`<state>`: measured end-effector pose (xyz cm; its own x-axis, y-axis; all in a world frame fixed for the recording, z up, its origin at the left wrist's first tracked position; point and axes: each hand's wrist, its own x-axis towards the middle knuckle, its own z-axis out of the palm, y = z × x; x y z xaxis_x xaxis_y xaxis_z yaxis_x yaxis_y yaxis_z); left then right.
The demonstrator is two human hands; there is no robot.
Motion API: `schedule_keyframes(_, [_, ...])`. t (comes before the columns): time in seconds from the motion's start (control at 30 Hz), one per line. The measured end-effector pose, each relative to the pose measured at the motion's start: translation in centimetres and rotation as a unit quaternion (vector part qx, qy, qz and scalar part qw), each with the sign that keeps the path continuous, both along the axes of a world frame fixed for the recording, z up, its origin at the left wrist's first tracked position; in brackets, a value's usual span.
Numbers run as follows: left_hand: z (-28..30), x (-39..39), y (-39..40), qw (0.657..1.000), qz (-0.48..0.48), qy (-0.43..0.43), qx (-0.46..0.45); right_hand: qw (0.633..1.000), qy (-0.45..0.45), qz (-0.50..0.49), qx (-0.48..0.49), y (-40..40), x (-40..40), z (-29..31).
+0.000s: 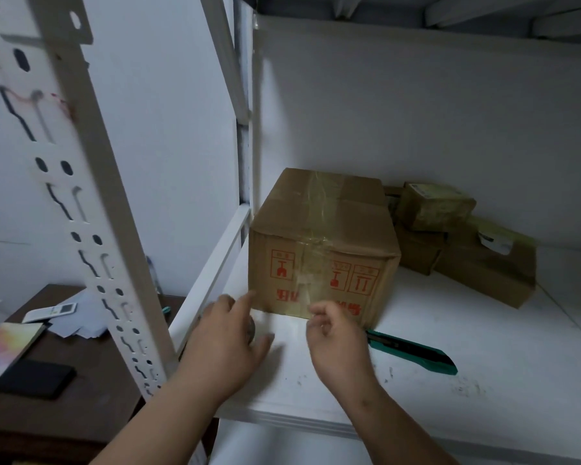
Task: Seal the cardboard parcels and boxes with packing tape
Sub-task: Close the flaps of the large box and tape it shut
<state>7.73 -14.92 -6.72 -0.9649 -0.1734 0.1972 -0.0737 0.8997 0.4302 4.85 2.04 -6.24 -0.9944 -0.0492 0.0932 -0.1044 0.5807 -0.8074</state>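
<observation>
A brown cardboard box (322,236) with red print stands on the white shelf (450,391). Clear tape runs over its top and down its front face. My left hand (225,340) is just in front of the box's lower left corner and grips a dark roll of packing tape (251,330), mostly hidden under the palm, with the index finger pointing at the box. My right hand (339,340) is at the box's lower front edge, its fingers curled and pinching a clear strip of tape (289,325) that stretches between both hands. Motion blurs the hands.
A green utility knife (413,350) lies on the shelf right of my right hand. Smaller cardboard boxes (467,243) are stacked at the back right. A perforated white shelf post (91,209) rises at left. Below it a dark desk (91,380) holds a phone, a notebook and papers.
</observation>
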Motion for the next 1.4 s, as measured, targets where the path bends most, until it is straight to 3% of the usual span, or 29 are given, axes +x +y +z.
schedule_keyframes(0.1, [1.8, -1.4, 0.1, 0.99, 0.047, 0.113, 0.071, 0.958, 0.263, -0.089, 0.075, 1.4, -0.9, 1.3])
schedule_keyframes(0.17, [3.2, -2.5, 0.4, 0.978, 0.057, 0.149, 0.133, 0.939, 0.315, -0.126, 0.065, 2.6, -1.8, 2.7])
schedule_keyframes(0.3, [4.5, -5.0, 1.8, 0.956, 0.019, 0.164, 0.245, 0.96, 0.227, -0.101, 0.129, 4.3, -4.3, 4.3])
schedule_keyframes(0.4, [3.7, -6.5, 3.0, 0.95, 0.013, 0.142, 0.278, 0.964, 0.195, -0.065, 0.169, 4.4, -5.7, 4.0])
schedule_keyframes(0.63, [1.7, -8.1, 3.2, 0.968, 0.057, 0.132, 0.204, 0.938, 0.248, -0.107, 0.217, 3.9, -6.4, 1.6])
schedule_keyframes(0.83, [1.4, -8.6, 2.9, 0.972, 0.05, 0.141, 0.182, 0.907, 0.303, -0.161, 0.245, 2.6, -7.0, 0.3])
schedule_keyframes(0.97, [1.4, -8.6, 2.9, 0.969, 0.043, 0.146, 0.192, 0.907, 0.321, -0.16, 0.222, 2.5, -7.4, -0.1])
schedule_keyframes(1.07, [1.3, -8.6, 2.6, 0.934, 0.05, 0.148, 0.321, 0.931, 0.32, -0.11, 0.133, 2.9, -7.0, 0.2])
schedule_keyframes(1.17, [2.2, -8.1, 3.0, 0.896, 0.029, 0.135, 0.422, 0.966, 0.207, -0.118, -0.1, 3.4, -6.5, 1.9])
schedule_keyframes(1.3, [6.2, -7.5, 5.3, 0.878, 0.044, 0.206, 0.431, 0.917, 0.066, -0.112, -0.377, 5.8, -6.1, 4.9])
schedule_keyframes(1.4, [9.9, -6.8, 7.8, 0.893, 0.034, 0.266, 0.362, 0.881, 0.062, -0.114, -0.454, 8.5, -4.9, 5.6])
